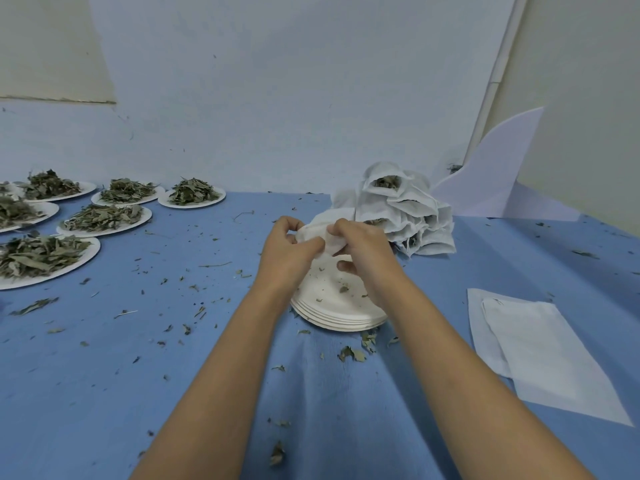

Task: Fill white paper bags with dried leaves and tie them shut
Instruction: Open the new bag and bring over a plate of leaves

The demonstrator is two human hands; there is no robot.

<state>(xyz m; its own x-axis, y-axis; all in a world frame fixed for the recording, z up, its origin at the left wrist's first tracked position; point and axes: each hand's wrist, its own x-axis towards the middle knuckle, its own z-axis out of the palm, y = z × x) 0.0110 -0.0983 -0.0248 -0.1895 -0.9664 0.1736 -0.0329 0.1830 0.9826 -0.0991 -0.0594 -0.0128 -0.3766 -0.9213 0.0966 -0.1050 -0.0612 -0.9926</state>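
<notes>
Blue cloth covers the table (173, 375) across the whole lower frame, littered with leaf crumbs. At the left edge, several paper plates hold heaps of dried leaves (104, 216), well apart from the hands. Right of centre, against the wall, lies a pile of filled bags (405, 213), some with mouths open and leaves showing. Flat empty bags (540, 351) lie at lower right. At frame centre a stack of empty plates (339, 306) sits under both hands, carrying only leaf scraps. The bag in hand (322, 237) is held above the far rim of that stack, directly between the hands; it appears crumpled, with its long axis running roughly left to right, and its contents cannot be seen. The left hand (287, 251) has its fingers curled, thumb and fingertips pinching the left part of the bag. The right hand (363, 251) grips the right part with thumb and forefinger pressed on the paper, remaining fingers curled beneath. Both hands are about equally near the bag. Judged from this grip, the step in hand is gathering or closing the bag mouth; the next move likely depends on keeping the mouth uppermost so leaves do not spill. No drawstring is discernible at the hands.
</notes>
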